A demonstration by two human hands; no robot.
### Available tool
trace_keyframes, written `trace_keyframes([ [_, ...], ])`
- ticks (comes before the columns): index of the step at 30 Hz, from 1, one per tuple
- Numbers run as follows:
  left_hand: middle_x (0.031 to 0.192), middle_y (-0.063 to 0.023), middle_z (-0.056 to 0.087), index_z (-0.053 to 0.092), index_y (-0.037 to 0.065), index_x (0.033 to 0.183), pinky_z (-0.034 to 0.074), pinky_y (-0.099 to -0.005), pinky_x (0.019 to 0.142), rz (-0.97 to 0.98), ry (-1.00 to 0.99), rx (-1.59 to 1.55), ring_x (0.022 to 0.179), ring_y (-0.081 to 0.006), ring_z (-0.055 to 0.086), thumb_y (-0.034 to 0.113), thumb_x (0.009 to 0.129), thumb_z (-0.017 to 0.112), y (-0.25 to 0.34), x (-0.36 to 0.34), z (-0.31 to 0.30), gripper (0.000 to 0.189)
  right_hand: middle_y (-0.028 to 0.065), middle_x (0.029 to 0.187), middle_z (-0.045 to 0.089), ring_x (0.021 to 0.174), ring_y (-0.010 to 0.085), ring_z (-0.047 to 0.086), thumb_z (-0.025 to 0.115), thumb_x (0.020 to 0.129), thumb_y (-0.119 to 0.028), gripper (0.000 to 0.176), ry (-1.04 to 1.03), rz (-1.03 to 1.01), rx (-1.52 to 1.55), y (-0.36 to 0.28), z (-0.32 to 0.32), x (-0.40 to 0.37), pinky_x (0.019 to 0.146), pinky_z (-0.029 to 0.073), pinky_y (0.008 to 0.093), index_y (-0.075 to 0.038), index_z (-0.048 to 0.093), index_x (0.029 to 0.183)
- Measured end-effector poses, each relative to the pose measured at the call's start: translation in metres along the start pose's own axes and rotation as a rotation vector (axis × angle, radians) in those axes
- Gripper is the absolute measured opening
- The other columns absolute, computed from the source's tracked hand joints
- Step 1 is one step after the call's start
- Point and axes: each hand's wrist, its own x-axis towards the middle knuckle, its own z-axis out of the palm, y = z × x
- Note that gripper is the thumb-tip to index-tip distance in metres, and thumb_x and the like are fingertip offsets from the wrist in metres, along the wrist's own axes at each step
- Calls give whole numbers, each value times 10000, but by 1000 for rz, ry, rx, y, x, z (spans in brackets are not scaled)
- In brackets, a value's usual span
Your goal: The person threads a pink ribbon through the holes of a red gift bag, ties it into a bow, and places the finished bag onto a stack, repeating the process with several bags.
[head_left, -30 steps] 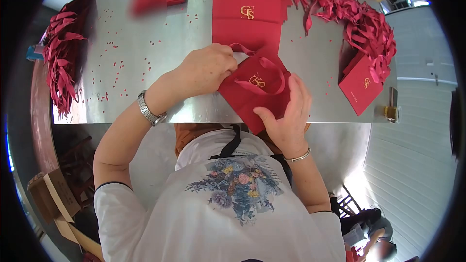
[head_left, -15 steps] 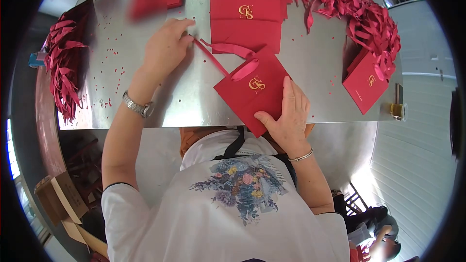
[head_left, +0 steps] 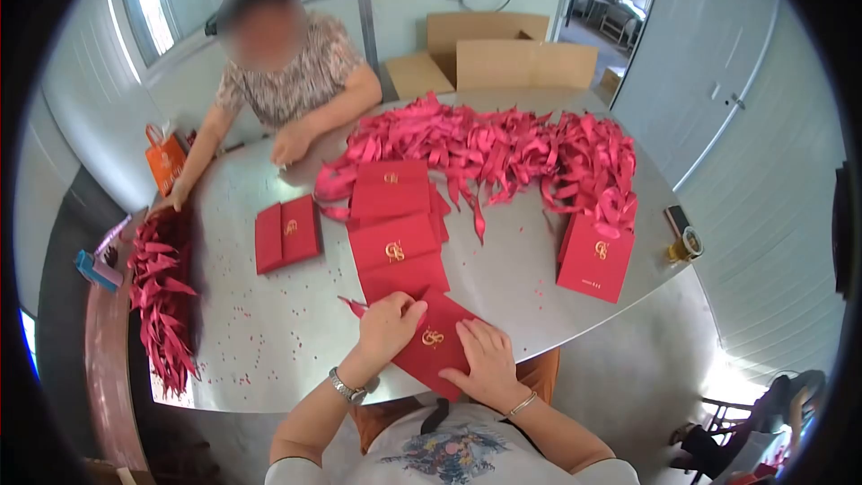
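**Both hands back on the red bag at the near edge!**

And the left hand (head_left: 386,328), stretched out to the left along a drawn-out ribbon only a moment ago, had been brought back in! Its fingers were curled closed at the upper left side of the red gift bag (head_left: 431,364); whether ribbon or bag was pinched between them could not be told. A loose ribbon end (head_left: 352,306) was left poking out just beside that hand, so the handle, it seemed, was being dealt with close to the bag rather than at full reach.

The bag was kept tilted at the middle of the tabletop's (head_left: 494,283) near edge, gripped at its right side between the thumb and fingers of the right hand (head_left: 489,359), its gold lettering left uncovered.

The view, too, had been lifted, and the far side was brought in! Just beyond the bag, a stack of red bags (head_left: 395,256) was overlapped towards the far edge, where a long heap of ribbons (head_left: 503,148) was spread. More red packets (head_left: 287,233) were laid to the left, and a ribboned row (head_left: 162,296) was lined along the left edge. Beyond the far left corner, a co-worker (head_left: 292,85) was seen, one arm extended towards that row.
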Motion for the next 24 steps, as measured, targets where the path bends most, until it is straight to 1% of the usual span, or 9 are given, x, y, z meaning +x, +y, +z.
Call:
trace_keyframes([
  [3,876,-162,699,679,59,911,528,-457,743,87,-16,94,848,-356,674,347,853,669,-1,5,3,294,163,1300,541,1250,308,474,724,754,-474,768,35,-25,-4,0,-1,-1,1041,330,447,-1,510,1320],
  [9,925,-171,696,659,63,984,529,-462,749,73,6,166,852,-382,666,274,859,668,-10,8,17,245,151,1314,531,1258,316,451,750,725,-471,766,15,-26,-21,0,1,-3,1051,315,446,-10,534,1297],
  [11,934,-186,689,651,56,1013,527,-468,764,164,201,-121,859,-398,658,253,886,634,-21,15,21,235,147,1313,530,1257,316,447,752,723,-473,758,35,-26,-11,1,3,-3,1049,312,445,-14,540,1289],
  [12,930,-199,684,659,47,991,525,-471,776,177,200,-150,866,-410,651,223,907,590,-25,19,18,207,147,1313,530,1257,316,447,752,723,-473,758,36,-29,-11,1,3,-2,1049,312,445,-14,540,1289],
  [13,930,-199,684,659,47,991,525,-471,776,176,201,-150,866,-410,651,223,907,590,-30,22,13,207,148,1315,527,1258,318,446,749,726,-477,753,30,-24,-10,1,2,-2,1050,313,447,-17,545,1285],
  [15,902,-209,679,663,38,928,523,-477,756,367,46,-70,851,-408,651,178,907,561,-37,23,5,175,149,1317,525,1259,320,445,746,728,-480,747,16,-17,-6,1,3,-3,1050,313,450,-20,549,1282],
  [16,902,-209,679,663,38,928,523,-477,756,360,41,-73,851,-408,651,178,907,561,-37,24,2,175,150,1323,521,1259,323,444,743,732,-479,740,28,-28,-7,3,4,-2,1053,311,452,-22,551,1282],
  [20,816,-234,647,611,9,799,521,-488,716,346,-41,224,799,-413,644,83,841,566,-30,24,-4,96,155,1356,500,1261,336,443,737,746,-453,720,8,-10,21,3,6,-5,1062,307,462,-23,549,1291],
  [24,821,-229,637,576,9,824,523,-497,713,396,140,296,768,-407,642,28,793,538,-47,29,11,53,150,1347,516,1248,317,459,724,762,-429,700,-4,5,36,2,4,-2,1054,308,445,-19,545,1300],
])
